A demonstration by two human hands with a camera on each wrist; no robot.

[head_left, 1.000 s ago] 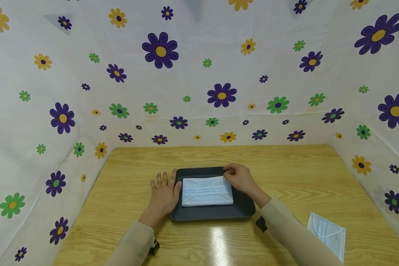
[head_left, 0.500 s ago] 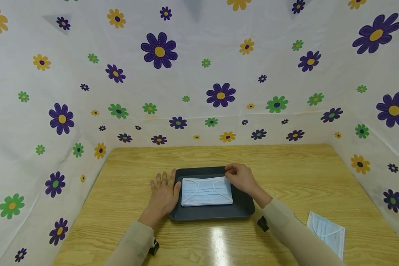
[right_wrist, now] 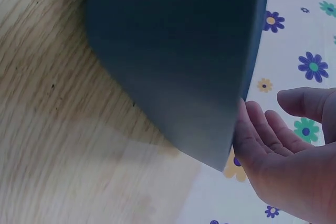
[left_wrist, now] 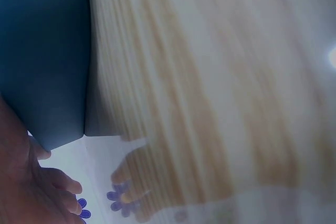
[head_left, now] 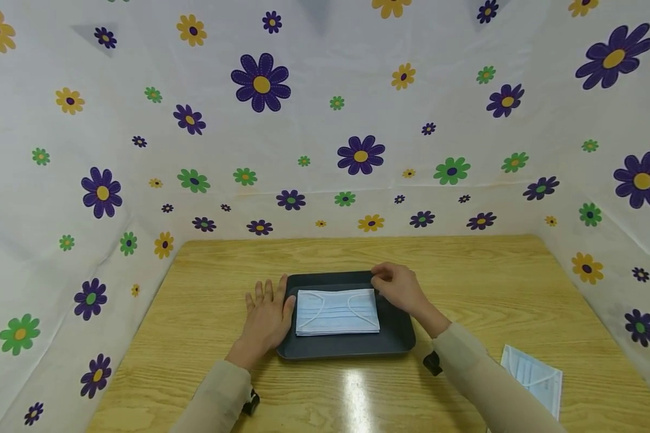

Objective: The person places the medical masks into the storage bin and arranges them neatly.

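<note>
A dark grey tray (head_left: 346,347) stands on the wooden table. Inside it lies a small stack of light blue face masks (head_left: 337,313), ear loops showing on the top one. My left hand (head_left: 265,317) rests against the tray's left side, fingers spread and thumb along the rim. Over the tray's back right corner is my right hand (head_left: 402,290), just off the stack's corner. In the right wrist view, the thumb (right_wrist: 302,102) stands apart from the bent fingers, which are beside the tray's side (right_wrist: 173,51), and nothing shows between them.
Another face mask (head_left: 536,379) lies on the table (head_left: 482,276) at the right, partly hidden by my right sleeve (head_left: 487,373). A white cloth with printed flowers (head_left: 314,126) encloses the table at the back and sides.
My right hand has moved slightly right, away from the corner of the mask stack, which now shows uncovered. The left hand and the tray have stayed in place.
</note>
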